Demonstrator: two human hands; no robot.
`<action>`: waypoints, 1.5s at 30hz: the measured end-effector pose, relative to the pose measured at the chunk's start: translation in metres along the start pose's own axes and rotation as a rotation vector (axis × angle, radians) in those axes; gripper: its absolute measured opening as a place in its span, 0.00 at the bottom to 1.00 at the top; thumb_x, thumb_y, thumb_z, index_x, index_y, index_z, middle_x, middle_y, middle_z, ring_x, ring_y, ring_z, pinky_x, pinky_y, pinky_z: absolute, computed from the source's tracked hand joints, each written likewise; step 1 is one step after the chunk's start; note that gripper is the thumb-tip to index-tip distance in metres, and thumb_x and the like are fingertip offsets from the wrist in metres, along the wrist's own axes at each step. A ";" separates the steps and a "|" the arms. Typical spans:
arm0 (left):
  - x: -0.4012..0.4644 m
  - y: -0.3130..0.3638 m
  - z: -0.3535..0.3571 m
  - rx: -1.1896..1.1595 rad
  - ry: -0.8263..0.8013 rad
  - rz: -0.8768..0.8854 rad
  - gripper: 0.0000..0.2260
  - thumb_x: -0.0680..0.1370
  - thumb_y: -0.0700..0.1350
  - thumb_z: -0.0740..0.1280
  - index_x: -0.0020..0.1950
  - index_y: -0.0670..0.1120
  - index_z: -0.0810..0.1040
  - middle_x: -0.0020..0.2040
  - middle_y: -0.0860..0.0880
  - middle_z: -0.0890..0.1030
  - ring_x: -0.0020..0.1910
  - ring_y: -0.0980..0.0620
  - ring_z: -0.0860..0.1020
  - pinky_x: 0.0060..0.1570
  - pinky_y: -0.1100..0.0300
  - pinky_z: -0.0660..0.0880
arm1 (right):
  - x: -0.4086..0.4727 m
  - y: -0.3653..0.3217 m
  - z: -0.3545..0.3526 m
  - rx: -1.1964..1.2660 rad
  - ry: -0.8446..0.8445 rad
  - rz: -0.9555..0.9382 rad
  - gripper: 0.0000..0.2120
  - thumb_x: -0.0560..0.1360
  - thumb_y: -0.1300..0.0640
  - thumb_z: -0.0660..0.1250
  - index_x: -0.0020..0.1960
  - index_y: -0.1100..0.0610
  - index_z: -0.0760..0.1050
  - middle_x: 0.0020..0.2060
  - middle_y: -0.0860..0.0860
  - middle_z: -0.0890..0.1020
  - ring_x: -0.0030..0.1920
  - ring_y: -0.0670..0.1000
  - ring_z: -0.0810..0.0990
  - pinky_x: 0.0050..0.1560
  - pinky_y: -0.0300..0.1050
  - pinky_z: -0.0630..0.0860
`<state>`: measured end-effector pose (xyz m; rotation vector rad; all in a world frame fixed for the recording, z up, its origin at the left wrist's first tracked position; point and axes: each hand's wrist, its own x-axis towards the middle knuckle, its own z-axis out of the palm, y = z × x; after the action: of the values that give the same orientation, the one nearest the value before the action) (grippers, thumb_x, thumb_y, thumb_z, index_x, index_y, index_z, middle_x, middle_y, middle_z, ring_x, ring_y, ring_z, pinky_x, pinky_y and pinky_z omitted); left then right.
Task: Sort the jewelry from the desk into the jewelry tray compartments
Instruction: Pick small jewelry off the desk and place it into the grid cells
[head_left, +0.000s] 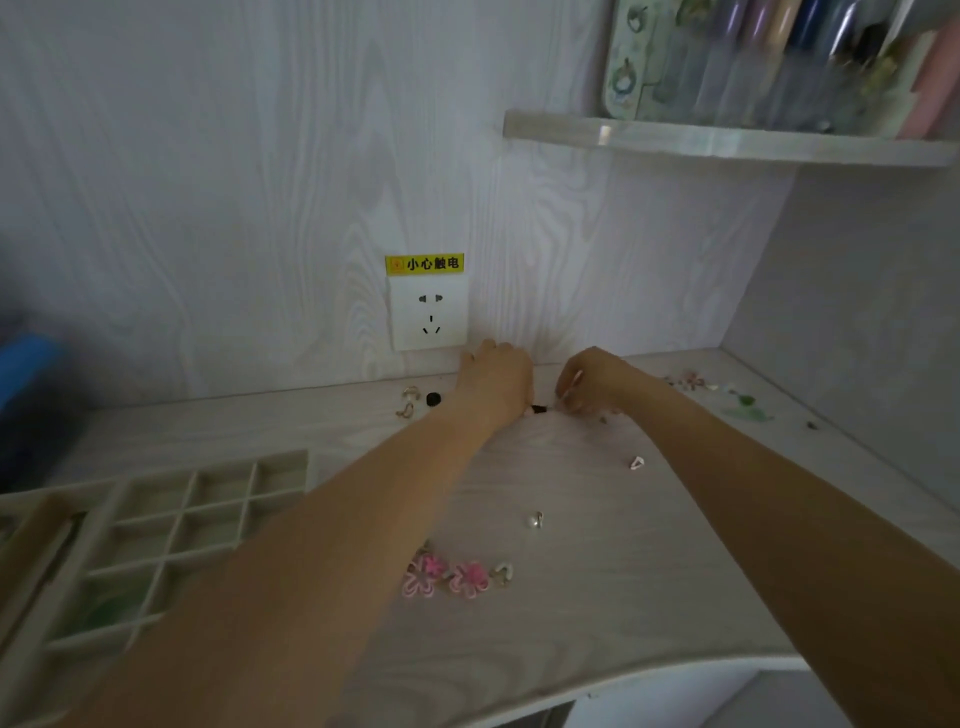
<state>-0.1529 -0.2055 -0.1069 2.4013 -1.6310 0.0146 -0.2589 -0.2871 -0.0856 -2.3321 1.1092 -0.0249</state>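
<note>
Both hands reach to the surface's (597, 519) back edge. The right hand (592, 382) pinches a thin pale piece (563, 397); a small black-and-white piece (535, 409) lies by the left hand (496, 376), whose fingers' state I cannot tell. The jewelry tray (156, 519) sits at the left edge.

Pale wood-grain desk (571, 597), pink flower jewelry (447, 574), cream tray (171, 512), yellow label (424, 264) above white socket (429, 314)

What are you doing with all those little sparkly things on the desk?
A person is sorting jewelry. Both hands reach to the back of the desk: the right hand pinches a small piece, and the left hand rests beside it. Pink flower pieces wait nearby. The jewelry tray sits at the left.
</note>
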 end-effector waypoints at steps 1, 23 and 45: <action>-0.001 0.002 0.000 0.006 -0.006 0.007 0.10 0.76 0.42 0.67 0.56 0.44 0.79 0.58 0.45 0.75 0.63 0.46 0.66 0.63 0.51 0.61 | -0.003 0.000 0.000 0.025 -0.020 0.028 0.08 0.71 0.66 0.70 0.50 0.62 0.77 0.37 0.56 0.78 0.32 0.50 0.75 0.28 0.38 0.74; -0.213 -0.033 -0.136 -0.794 -0.077 0.020 0.10 0.77 0.43 0.67 0.56 0.41 0.79 0.48 0.44 0.83 0.44 0.54 0.82 0.43 0.64 0.78 | -0.198 -0.110 0.012 0.735 -0.084 -0.452 0.05 0.76 0.61 0.65 0.42 0.58 0.77 0.36 0.52 0.80 0.32 0.46 0.76 0.36 0.35 0.74; -0.270 -0.113 -0.115 -0.817 0.087 -0.328 0.05 0.71 0.38 0.73 0.46 0.42 0.82 0.40 0.47 0.82 0.37 0.55 0.80 0.32 0.72 0.75 | -0.202 -0.155 0.088 0.542 0.012 -0.338 0.04 0.73 0.66 0.69 0.40 0.61 0.79 0.34 0.57 0.81 0.33 0.48 0.79 0.36 0.35 0.78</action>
<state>-0.1368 0.1047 -0.0547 1.9315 -0.9144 -0.4944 -0.2601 -0.0212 -0.0425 -1.9904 0.5994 -0.4126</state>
